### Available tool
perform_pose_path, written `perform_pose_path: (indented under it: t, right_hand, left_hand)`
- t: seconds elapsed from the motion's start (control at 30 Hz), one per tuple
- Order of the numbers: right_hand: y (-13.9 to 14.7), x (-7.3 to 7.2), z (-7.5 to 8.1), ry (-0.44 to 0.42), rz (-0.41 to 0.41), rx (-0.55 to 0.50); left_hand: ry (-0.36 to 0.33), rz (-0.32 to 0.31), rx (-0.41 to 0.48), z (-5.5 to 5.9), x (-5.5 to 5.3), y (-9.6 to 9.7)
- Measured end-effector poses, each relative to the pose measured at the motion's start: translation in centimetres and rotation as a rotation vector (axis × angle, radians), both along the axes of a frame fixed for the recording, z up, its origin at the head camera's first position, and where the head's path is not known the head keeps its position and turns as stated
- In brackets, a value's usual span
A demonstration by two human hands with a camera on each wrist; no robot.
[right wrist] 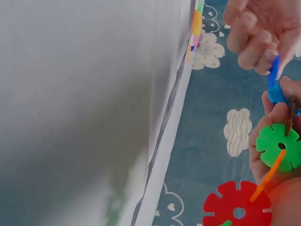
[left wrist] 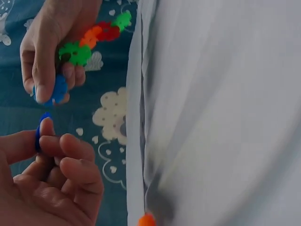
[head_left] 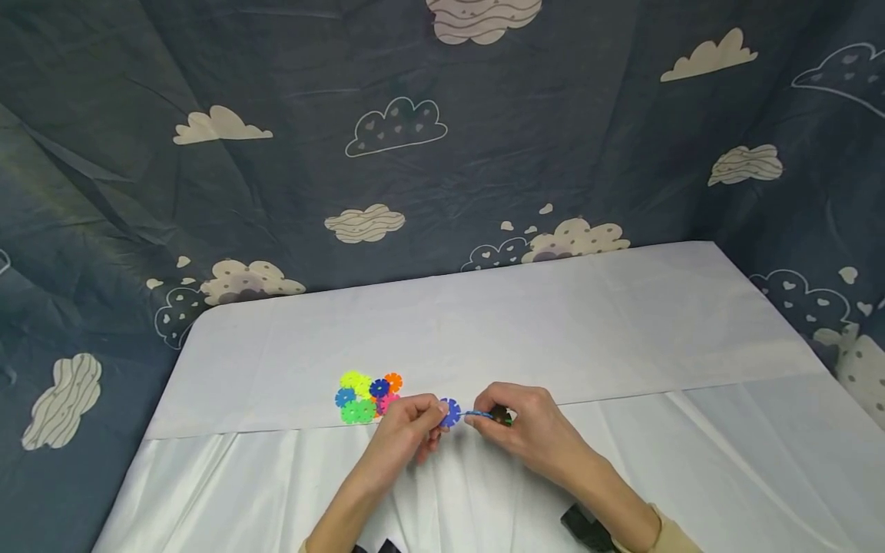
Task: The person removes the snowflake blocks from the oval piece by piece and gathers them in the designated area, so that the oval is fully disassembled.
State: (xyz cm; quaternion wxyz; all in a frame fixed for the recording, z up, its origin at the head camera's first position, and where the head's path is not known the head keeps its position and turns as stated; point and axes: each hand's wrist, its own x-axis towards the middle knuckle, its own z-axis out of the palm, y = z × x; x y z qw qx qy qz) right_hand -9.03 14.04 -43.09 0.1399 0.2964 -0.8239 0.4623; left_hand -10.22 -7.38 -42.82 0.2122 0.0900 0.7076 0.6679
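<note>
My left hand (head_left: pixel 408 426) pinches a dark blue notched plastic disc (head_left: pixel 451 412) between thumb and fingers. Facing it, my right hand (head_left: pixel 535 426) grips a light blue notched disc (left wrist: pixel 59 89) at one end of a chain of linked discs. Along that chain come a brown disc (right wrist: pixel 290 115), a green disc (right wrist: pixel 270 146), an orange disc (left wrist: pixel 91 36), a red disc (right wrist: pixel 225 202) and another green disc (left wrist: pixel 122 21). The dark blue and light blue discs lie edge to edge, very close; whether they touch I cannot tell. My right fingers partly hide the brown disc.
A pile of loose notched discs (head_left: pixel 357 411) in yellow, green, blue, pink and orange lies on the white-covered table (head_left: pixel 553 330), just beyond my left hand. A dark cloth with cloud prints (head_left: pixel 290 177) hangs behind. A black object (head_left: pixel 586 528) sits by my right forearm.
</note>
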Motion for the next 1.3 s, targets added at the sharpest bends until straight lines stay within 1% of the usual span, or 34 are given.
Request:
perform_pose_path:
  t: [0.1, 0.23, 0.33, 0.47, 0.53, 0.67, 0.73, 0.8, 0.93, 1.0, 1.07, 1.13, 1.2, 1.3]
  right_hand:
    - [0.2, -0.2, 0.0, -0.023, -0.005, 0.004]
    - [0.3, -0.3, 0.0, -0.054, 0.004, 0.002]
    - [0.4, -0.3, 0.0, -0.081, 0.016, 0.004]
    - [0.5, -0.3, -0.1, -0.107, 0.028, -0.011]
    - [0.6, -0.3, -0.2, -0.116, 0.033, -0.019]
    - [0.6, -0.4, -0.2, -0.121, 0.039, -0.027]
    - [0.6, -0.3, -0.2, -0.127, 0.034, -0.024]
    - [0.7, -0.3, -0.2, -0.137, 0.027, -0.02]
    - [0.7, -0.4, -0.2, -0.166, 0.008, -0.008]
    - [0.8, -0.4, -0.1, -0.177, 0.0, -0.004]
    - [0.8, -0.5, -0.1, -0.187, -0.01, 0.002]
    - [0.8, -0.5, 0.0, -0.192, -0.017, 0.008]
    - [0.8, -0.5, 0.1, -0.199, -0.014, 0.008]
    - [0.7, -0.4, 0.1, -0.211, 0.016, 0.005]
  left_hand:
    - [0.043, 0.012, -0.091, 0.0, -0.4, -0.7]
    - [0.099, 0.043, -0.22, -0.1, -1.1, -2.3]
    - [0.129, 0.1, -0.294, 0.0, -1.7, -3.7]
    - [0.153, 0.195, -0.375, -0.1, -2.5, -5.2]
    - [0.152, 0.218, -0.421, -0.2, -2.7, -5.6]
    - [0.162, 0.237, -0.528, -0.3, -3.1, -6.0]
    - [0.188, 0.241, -0.58, -0.4, -3.2, -6.2]
    - [0.212, 0.246, -0.613, -0.5, -3.2, -6.4]
    - [0.264, 0.268, -0.647, -0.8, -3.2, -6.7]
    - [0.29, 0.285, -0.658, -0.7, -3.2, -6.7]
    - [0.318, 0.296, -0.652, -0.5, -3.0, -6.5]
    - [0.35, 0.294, -0.623, -0.1, -2.6, -6.0]
    - [0.386, 0.266, -0.577, 0.3, -2.1, -5.3]
    - [0.448, 0.188, -0.527, 0.9, -1.4, -4.1]
